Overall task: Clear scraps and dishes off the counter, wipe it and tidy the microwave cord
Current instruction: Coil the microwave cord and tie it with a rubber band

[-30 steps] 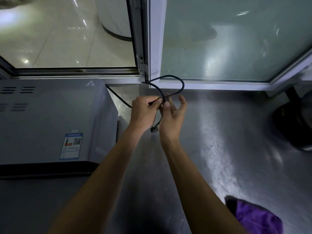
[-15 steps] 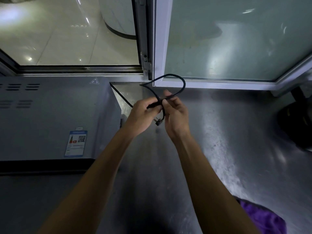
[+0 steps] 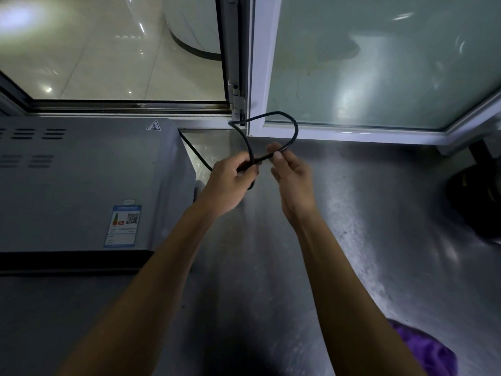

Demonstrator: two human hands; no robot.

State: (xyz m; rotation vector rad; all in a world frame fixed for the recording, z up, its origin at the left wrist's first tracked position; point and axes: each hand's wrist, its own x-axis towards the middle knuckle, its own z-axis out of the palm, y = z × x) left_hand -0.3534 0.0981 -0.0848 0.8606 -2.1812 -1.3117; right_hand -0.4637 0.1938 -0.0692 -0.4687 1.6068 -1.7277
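The black microwave cord (image 3: pixel 294 128) runs from behind the grey microwave (image 3: pixel 81 185) and forms a raised loop above the steel counter (image 3: pixel 366 240). My left hand (image 3: pixel 230 183) is closed around the crossing point of the loop, hiding the plug end. My right hand (image 3: pixel 292 175) pinches the cord just right of that, between thumb and fingertips, with the other fingers loosely curled.
A purple cloth (image 3: pixel 425 348) lies at the counter's near right edge. A dark round object (image 3: pixel 477 196) sits at the far right. Behind the counter are a white window frame (image 3: pixel 260 77) and frosted glass.
The hands have drawn slightly apart. The dangling plug end, visible below the hands earlier, is now hidden in my left hand. My right hand has slid right along the loop.
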